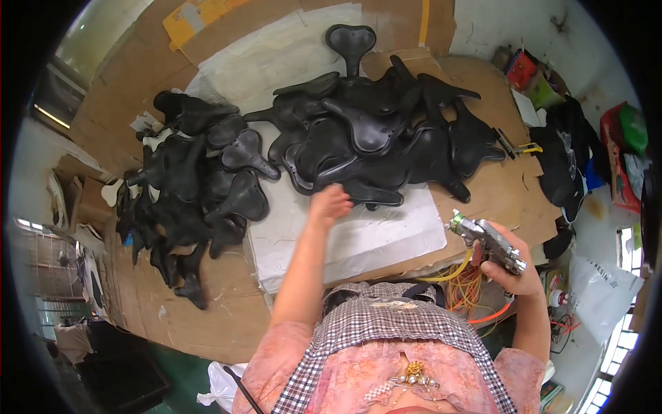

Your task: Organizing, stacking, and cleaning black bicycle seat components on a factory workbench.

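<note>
My left hand (331,204) reaches to the near edge of the larger pile, its fingers curled at the rim of a black bicycle saddle (373,194). Part of that saddle's rim is behind my fingers. In my right hand (518,274) is a metal spray gun (488,243), its greenish nozzle end toward the table. An orange hose (491,316) runs from near the bottom of the grip. Beyond my left hand, several more black saddles (369,127) lie heaped at various angles.
Another heap of black saddles (181,172) lies on the left. White paper (407,231) and cardboard (148,303) cover the table. A yellow-handled cutter (529,148) rests near the right edge. Coiled hoses (463,284) hang at the near edge; bags (605,293) stand on the right.
</note>
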Tool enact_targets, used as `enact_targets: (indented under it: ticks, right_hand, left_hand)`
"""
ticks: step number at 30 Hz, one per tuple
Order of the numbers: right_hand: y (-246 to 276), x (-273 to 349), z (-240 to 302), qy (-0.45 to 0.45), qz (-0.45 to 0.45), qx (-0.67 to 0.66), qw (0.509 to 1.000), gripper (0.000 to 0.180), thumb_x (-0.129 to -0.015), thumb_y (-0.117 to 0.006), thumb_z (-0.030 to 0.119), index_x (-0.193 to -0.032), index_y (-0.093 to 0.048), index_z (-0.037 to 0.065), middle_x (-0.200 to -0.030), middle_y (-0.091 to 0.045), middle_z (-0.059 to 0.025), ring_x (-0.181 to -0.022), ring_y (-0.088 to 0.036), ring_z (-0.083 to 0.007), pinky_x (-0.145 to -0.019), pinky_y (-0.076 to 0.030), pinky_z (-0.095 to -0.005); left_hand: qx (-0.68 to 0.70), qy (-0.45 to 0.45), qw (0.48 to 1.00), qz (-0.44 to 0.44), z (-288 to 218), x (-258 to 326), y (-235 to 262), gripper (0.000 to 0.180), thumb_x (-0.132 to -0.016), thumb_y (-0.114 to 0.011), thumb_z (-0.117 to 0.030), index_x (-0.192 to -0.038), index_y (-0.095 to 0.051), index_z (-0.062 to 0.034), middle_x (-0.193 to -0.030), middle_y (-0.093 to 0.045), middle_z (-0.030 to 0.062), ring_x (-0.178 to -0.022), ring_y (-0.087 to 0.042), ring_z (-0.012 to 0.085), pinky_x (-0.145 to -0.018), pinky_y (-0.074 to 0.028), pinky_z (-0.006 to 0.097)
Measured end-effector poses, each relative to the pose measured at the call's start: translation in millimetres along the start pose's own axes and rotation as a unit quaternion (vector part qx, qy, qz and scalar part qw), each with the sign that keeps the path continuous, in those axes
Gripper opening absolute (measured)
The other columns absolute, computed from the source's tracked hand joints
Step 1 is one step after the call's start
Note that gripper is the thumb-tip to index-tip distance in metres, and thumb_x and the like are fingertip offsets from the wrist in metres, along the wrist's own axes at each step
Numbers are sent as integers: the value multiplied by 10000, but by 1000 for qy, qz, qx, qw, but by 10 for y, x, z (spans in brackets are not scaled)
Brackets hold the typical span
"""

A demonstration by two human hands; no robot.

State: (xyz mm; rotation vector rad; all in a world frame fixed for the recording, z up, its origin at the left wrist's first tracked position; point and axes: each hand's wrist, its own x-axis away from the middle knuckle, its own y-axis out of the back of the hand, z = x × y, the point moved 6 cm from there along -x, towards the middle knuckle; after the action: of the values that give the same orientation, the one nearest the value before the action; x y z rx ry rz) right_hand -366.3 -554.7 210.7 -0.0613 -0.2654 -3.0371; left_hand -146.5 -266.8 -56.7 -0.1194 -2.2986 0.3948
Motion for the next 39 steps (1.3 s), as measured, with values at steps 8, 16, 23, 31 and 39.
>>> enact_targets:
  ticks: [8, 16, 23, 31, 39]
  right_hand:
    - [252, -150, -158, 24, 36, 10, 999, 566, -789, -688, 79, -1299, -459, -6, -913, -613, -51, -800, -586, -110, -720, -479, -251]
    - [487, -36, -270, 27, 6, -9, 1000, 581, -786, -693, 88, -1306, -452, -10, -918, -609, -54, -806, -581, -113, -731, -480, -257]
    - [364, -94, -157, 28, 22, 10, 999, 660, -785, -714, 191, -1334, -415, -23, -920, -607, -103, -791, -590, -168, -725, -480, -304]
    - [531, 129, 6, 36, 18, 135, 990, 520, -747, -702, 84, -1228, -525, 0, -804, -611, -39, -698, -577, -117, -674, -469, -252]
    - [50, -150, 336, 104, 51, 74, 991, 520, -715, -683, 27, -1214, -537, -2, -790, -616, -42, -688, -591, -129, -654, -476, -252]
  left_hand:
    - [88, -83, 967, -223, 117, -284, -1141, 196, -768, -665, -76, -878, -513, -20, -638, -527, 75, -405, -467, 164, -333, -337, 307]
    - [36, -232, 959, -158, -651, -546, -1004, 143, -764, -657, -60, -884, -589, -20, -655, -532, 17, -483, -455, 84, -428, -364, 231]
    - [24, -249, 961, -115, -307, -897, -1222, 252, -754, -695, -76, -929, -536, 12, -845, -595, 104, -747, -587, 212, -667, -485, 340]
    - [-21, -272, 961, 36, -580, 90, -244, 17, -880, -554, -87, -887, -568, -80, -756, -584, -32, -635, -552, 59, -550, -437, 197]
    - [-11, -234, 971, 57, -55, 336, 100, 75, -876, -562, -88, -937, -601, -72, -809, -613, -32, -692, -569, 55, -598, -460, 207]
